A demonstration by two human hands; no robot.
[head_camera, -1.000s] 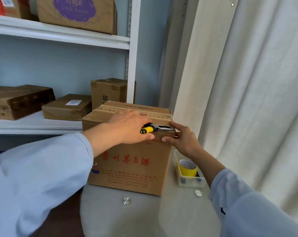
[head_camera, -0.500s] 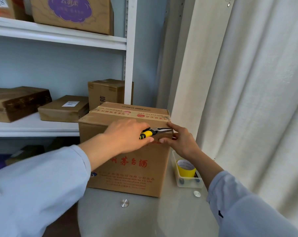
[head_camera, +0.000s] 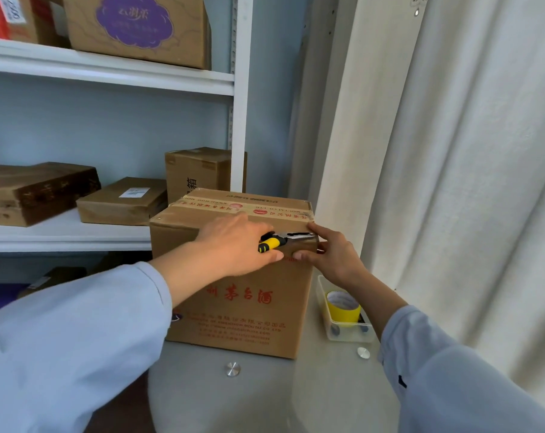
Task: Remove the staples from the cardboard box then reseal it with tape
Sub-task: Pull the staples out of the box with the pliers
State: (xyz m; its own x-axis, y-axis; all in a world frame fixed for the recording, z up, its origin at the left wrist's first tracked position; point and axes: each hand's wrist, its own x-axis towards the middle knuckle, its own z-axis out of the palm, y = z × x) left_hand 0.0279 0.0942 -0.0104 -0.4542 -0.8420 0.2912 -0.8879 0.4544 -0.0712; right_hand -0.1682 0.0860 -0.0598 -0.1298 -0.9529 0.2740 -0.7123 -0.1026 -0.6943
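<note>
While a white shelving unit [head_camera: 108, 235] w/ stacked brown parcels fills the background, a cardboard box [head_camera: 240, 307] stands on the grey counter [head_camera: 265, 395], red Chinese characters across its front and "MOUTAI CO. LTD" in small print below. Printed tape [head_camera: 243, 209] seals the top. Left hand [head_camera: 233, 245] has its grip wrapped around yellow-and-black pliers [head_camera: 283, 240], metal nose at the box's upper front-right corner. Right hand [head_camera: 330, 254] pinches that same corner, thumb on the front, fingers on top. Just right of the box, a clear tray [head_camera: 346, 334] holds a yellow tape roll [head_camera: 343, 309]. On the top shelf, a purple-label carton [head_camera: 137, 26]; text unreadable.
</note>
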